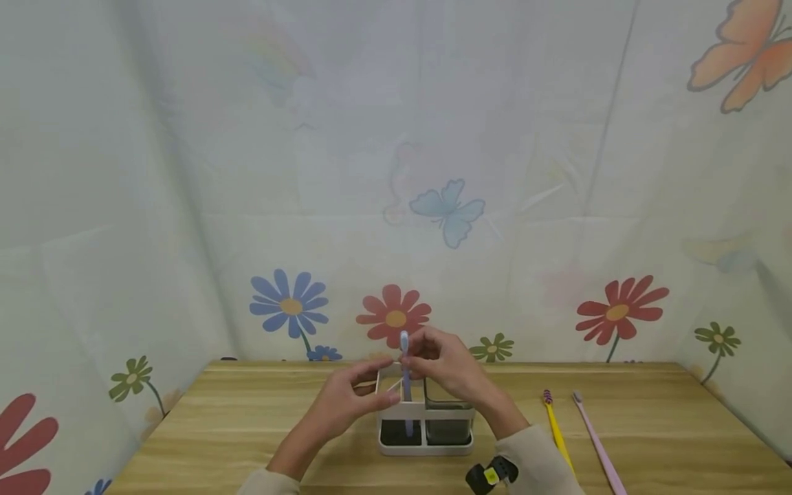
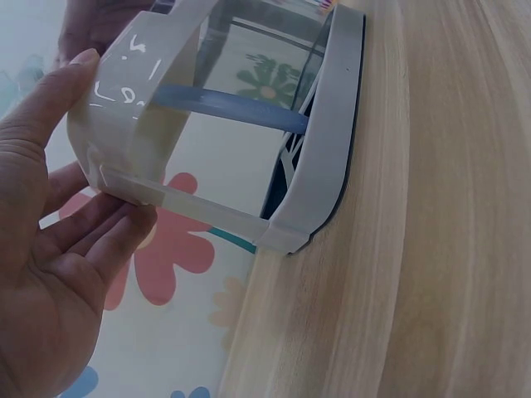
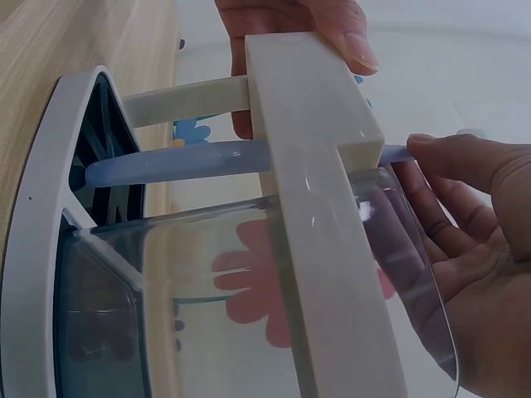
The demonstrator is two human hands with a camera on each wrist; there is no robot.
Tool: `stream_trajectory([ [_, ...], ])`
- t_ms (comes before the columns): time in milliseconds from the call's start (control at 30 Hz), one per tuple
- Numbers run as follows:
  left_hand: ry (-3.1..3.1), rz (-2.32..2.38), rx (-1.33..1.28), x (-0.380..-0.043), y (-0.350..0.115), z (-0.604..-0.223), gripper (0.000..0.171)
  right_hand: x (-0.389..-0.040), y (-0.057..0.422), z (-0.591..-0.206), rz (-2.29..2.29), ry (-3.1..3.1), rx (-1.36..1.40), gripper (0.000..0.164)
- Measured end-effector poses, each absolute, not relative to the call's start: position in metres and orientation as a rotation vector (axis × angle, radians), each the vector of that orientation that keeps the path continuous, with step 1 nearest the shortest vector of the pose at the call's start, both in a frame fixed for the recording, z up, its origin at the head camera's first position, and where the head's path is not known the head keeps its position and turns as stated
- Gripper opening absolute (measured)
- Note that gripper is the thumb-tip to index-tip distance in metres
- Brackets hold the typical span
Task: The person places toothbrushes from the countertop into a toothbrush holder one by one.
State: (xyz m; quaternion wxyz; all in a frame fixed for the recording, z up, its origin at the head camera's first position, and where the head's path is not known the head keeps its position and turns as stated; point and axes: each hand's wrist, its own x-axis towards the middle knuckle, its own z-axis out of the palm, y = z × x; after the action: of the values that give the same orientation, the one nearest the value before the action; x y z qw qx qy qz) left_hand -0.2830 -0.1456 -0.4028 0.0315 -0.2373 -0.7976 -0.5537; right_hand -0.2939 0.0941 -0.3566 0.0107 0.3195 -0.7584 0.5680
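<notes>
A white toothbrush holder (image 1: 425,449) with a dark base insert stands on the wooden table. Its left section holds a blue toothbrush (image 1: 407,392), upright, with the handle's lower end down at the base insert (image 3: 91,174). My right hand (image 1: 448,361) pinches this toothbrush just below its head, thumb on one side and fingers behind. My left hand (image 1: 349,395) grips the holder's upper frame (image 2: 124,91) at its left end, thumb on the near face and fingers round the far side. A clear cup (image 1: 448,430) sits in the holder's right section, below my right hand.
Right of the holder lie a yellow toothbrush (image 1: 557,430) and a pink toothbrush (image 1: 597,440) on the table (image 1: 278,405). A black strap with a yellow-marked device (image 1: 491,474) is at my right sleeve. A flower-printed curtain (image 1: 346,206) hangs behind the table's far edge.
</notes>
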Motion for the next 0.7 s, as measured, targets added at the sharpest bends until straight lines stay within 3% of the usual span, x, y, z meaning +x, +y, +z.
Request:
stream_trajectory([
  [467, -2.447, -1.714, -0.726, -0.284, -0.146, -0.404, 0.060, -0.294, 0.093, -0.358, 1.716, -2.379, 1.021, 0.019],
  [700, -2.426, -1.736, -0.750, -0.285, -0.146, -0.405, 0.062, -0.295, 0.106, -0.351, 1.807, -2.320, 1.018, 0.028],
])
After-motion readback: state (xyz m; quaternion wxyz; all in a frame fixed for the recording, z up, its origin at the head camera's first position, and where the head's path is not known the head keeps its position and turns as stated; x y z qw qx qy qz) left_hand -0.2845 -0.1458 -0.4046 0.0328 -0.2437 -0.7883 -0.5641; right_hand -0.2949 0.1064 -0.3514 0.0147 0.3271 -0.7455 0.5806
